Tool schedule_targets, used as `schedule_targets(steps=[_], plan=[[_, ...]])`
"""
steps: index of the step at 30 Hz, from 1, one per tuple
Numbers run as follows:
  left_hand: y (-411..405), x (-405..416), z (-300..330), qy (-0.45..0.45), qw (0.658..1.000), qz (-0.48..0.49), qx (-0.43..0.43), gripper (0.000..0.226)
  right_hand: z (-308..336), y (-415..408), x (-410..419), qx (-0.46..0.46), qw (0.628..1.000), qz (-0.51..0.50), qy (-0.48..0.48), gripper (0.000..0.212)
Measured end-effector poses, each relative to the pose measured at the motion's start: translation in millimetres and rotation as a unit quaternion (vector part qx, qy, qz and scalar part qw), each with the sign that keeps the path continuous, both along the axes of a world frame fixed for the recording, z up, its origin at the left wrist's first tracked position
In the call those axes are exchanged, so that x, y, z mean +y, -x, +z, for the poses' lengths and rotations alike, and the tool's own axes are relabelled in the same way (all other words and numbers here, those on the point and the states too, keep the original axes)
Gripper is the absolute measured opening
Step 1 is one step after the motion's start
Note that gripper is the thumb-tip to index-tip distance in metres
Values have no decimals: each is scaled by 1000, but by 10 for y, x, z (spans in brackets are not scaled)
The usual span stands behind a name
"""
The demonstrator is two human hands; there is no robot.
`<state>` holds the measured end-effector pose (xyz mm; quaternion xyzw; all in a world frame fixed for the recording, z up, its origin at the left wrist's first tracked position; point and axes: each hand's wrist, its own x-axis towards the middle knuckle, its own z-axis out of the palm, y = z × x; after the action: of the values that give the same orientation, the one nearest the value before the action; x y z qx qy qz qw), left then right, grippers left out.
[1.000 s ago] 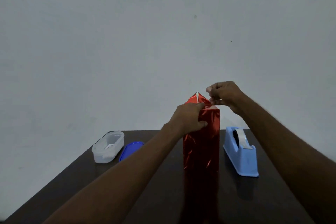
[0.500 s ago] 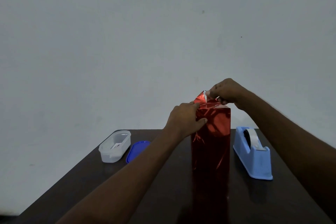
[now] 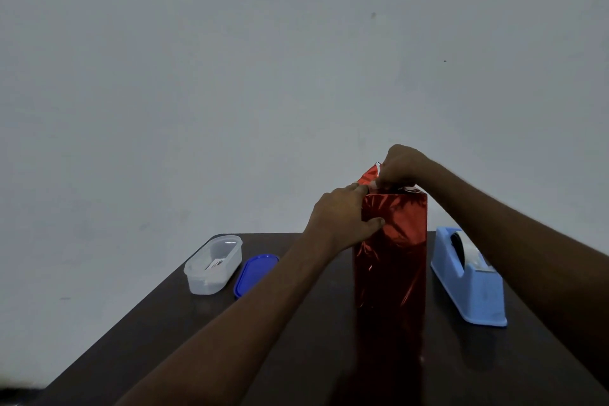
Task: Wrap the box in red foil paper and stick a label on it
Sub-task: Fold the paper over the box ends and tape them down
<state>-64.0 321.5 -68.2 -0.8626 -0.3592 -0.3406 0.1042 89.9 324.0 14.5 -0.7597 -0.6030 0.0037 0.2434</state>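
On the dark bench [image 3: 197,356], the box [image 3: 392,250] stands upright in its red foil paper [image 3: 400,208], between the blue lid [image 3: 255,273] and the tape dispenser [image 3: 468,283]. Your left hand [image 3: 342,217] grips the upper left corner of the box, thumb pressed across the front face. Your right hand [image 3: 400,166] is curled at the top, pinching the foil flap [image 3: 369,173] where it rises to a point; something pale shows at your fingertips, but whether it is tape is too small to tell.

The top fold looks unfinished, and no label is on any face you can see. Foil this thin likely creases and tears easily, so a hard tug with the right hand could split the flap or drag the side seam loose. A tall, narrow box may also tip toward the dispenser if the left hand eases off. The clear container [image 3: 214,265] with a slip inside sits well to the left.
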Motion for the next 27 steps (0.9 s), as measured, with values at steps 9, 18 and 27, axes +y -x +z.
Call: schedule_targets(steps=[9, 18, 27], plan=[[1, -30, 38, 1, 1000, -13, 5, 58, -233, -23, -107, -31, 986, -103, -124, 46], [-13, 5, 27, 25, 999, -23, 11, 66, -296, -101, -77, 236, 971, -26, 15, 55], [-29, 3, 64, 25, 999, -9, 20, 50, -363, -165, -32, 298, 955, 12, -6, 61]])
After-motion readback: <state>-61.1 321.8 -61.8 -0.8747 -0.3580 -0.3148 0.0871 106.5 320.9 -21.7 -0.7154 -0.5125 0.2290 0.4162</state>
